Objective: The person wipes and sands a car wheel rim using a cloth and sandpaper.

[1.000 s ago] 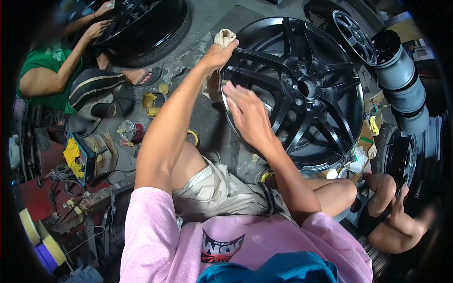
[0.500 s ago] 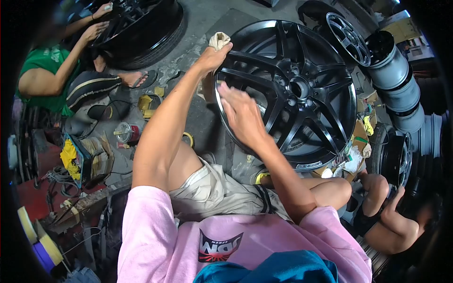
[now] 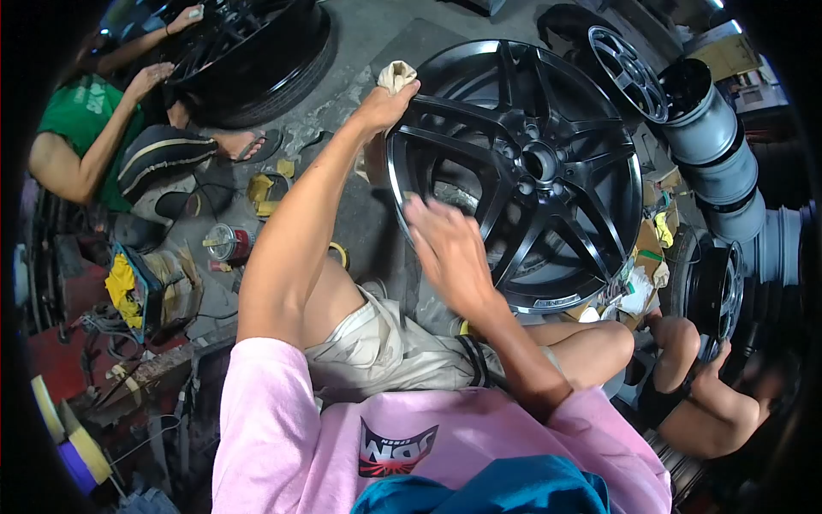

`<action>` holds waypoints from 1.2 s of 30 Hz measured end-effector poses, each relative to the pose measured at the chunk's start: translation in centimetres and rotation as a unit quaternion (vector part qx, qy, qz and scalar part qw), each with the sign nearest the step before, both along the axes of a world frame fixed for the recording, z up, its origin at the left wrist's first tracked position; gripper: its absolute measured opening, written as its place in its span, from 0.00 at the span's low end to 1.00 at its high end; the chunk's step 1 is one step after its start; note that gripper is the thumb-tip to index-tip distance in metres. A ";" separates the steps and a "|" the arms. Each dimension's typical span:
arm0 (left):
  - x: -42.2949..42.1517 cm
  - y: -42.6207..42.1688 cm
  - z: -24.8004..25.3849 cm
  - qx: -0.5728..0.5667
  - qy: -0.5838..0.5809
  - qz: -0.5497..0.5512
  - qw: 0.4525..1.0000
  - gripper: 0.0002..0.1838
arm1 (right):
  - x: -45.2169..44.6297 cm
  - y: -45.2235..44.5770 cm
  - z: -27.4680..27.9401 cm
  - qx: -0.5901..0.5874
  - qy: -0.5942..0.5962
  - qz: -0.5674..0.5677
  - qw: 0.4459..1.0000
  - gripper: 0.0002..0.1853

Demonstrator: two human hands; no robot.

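Note:
A large black alloy wheel rim with several double spokes stands tilted in front of me. At its upper left edge my left hand is closed around a bunched beige cloth, against the rim. My right hand lies along the lower left lip of the wheel, fingers stretched out and partly blurred. Whether anything thin sits under those fingertips is hidden.
A co-worker in a green shirt handles another wheel at upper left. Silver rims are stacked at right, above another person's bent arm. A lidded cup and a yellow tape roll lie on the floor.
My right hand has slid down along the left edge of the wheel. My left hand keeps its place with the cloth. The co-worker's lower hand has shifted slightly left.

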State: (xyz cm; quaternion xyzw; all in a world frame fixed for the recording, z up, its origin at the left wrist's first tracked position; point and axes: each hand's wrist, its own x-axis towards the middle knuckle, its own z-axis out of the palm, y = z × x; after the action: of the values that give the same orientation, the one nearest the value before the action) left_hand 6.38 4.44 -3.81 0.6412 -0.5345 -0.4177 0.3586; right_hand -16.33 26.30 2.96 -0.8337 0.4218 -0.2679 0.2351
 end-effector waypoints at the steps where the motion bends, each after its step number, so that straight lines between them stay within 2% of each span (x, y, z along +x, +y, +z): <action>1: -0.2 0.3 0.6 0.004 0.002 0.004 1.000 0.32 | -0.8 1.2 0.3 0.004 0.002 0.004 1.000 0.19; 3: -0.6 0.9 1.5 0.020 0.001 0.011 1.000 0.32 | -1.8 2.7 0.9 -0.007 0.050 -0.011 0.999 0.20; 5: -0.2 -0.4 -0.2 0.020 0.034 -0.006 0.999 0.33 | -0.7 0.1 0.7 -0.040 0.048 -0.006 0.998 0.20; 9: -0.3 0.9 1.0 0.016 0.025 0.016 0.999 0.34 | 2.8 -6.8 -1.4 -0.058 -0.045 0.030 0.997 0.21; 11: -0.4 0.7 1.1 0.019 0.015 0.012 1.000 0.34 | 2.1 -5.8 -1.1 -0.066 -0.036 0.032 0.997 0.21; 14: -0.3 0.3 1.1 0.021 -0.011 0.013 1.000 0.34 | -1.0 -0.1 0.0 -0.020 0.014 0.040 0.999 0.21; 17: -0.2 0.4 0.5 0.048 -0.004 0.008 0.999 0.34 | -1.2 0.3 0.4 0.014 -0.010 0.028 0.999 0.21; 19: -0.6 0.4 1.1 0.043 0.005 0.007 0.999 0.33 | 0.6 -3.3 -0.5 -0.011 -0.017 0.036 0.999 0.20; 21: -0.9 1.0 1.0 -0.009 -0.010 0.051 0.999 0.34 | 2.7 -7.0 -1.2 -0.033 -0.069 0.049 0.996 0.19; 22: -0.4 0.7 1.0 0.026 0.015 0.028 0.999 0.35 | 3.3 -7.6 -1.0 -0.040 -0.086 0.040 0.995 0.19; 27: -0.6 0.7 1.1 0.048 0.004 0.028 0.998 0.36 | -0.4 -0.1 0.7 -0.004 -0.019 0.040 0.999 0.19; 29: -0.8 0.6 -0.3 -0.019 0.035 0.036 0.999 0.37 | -1.5 1.7 0.8 0.023 0.017 0.021 0.999 0.21; 31: -0.8 1.3 2.5 0.063 -0.012 0.015 0.998 0.38 | -0.3 -0.8 0.3 -0.003 -0.005 0.017 1.000 0.20; 33: -0.6 0.6 1.1 0.013 0.014 0.000 1.000 0.37 | 1.8 -5.0 -0.9 -0.038 -0.062 0.051 0.996 0.19; 36: -0.5 0.7 0.9 0.040 0.010 0.027 0.999 0.36 | 3.5 -7.1 -0.8 -0.012 -0.086 0.028 0.996 0.19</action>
State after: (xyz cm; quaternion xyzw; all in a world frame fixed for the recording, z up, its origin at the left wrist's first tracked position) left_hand 5.84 5.16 -2.96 0.6652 -0.4964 -0.4352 0.3489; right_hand -12.80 19.20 2.20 -0.8220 0.3730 -0.3370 0.2675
